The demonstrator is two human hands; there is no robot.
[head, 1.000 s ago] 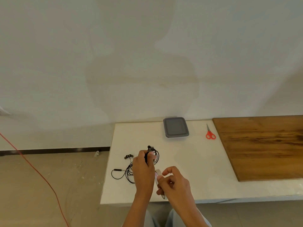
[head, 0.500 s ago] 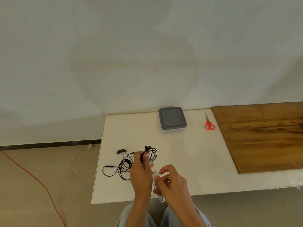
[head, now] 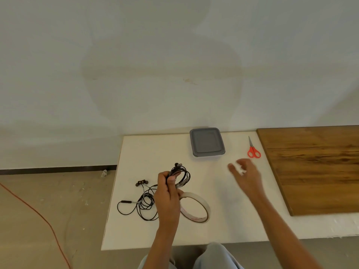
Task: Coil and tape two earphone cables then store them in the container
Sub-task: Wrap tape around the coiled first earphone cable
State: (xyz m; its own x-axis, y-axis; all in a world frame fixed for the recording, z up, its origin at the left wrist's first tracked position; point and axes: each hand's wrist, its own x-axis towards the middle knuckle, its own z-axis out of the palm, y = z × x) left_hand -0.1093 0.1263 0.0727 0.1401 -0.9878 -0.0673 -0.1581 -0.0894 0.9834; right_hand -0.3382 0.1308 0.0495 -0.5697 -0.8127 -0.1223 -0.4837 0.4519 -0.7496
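White desk (head: 155,148); wooden board (head: 314,167) on right end. Grey lidded container (head: 206,142) at far edge. Tape roll (head: 196,208) toward front edge. Left grip (head: 168,193) clenches coiled earphone cable (head: 182,174). Second cable (head: 143,202) loose near left edge. Right grip (head: 245,174) spread, empty, near scissors (head: 253,150).

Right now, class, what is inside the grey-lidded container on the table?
The container sits closed on the white table; only its grey lid shows. The lid covers the inside, so any contents cannot be seen.
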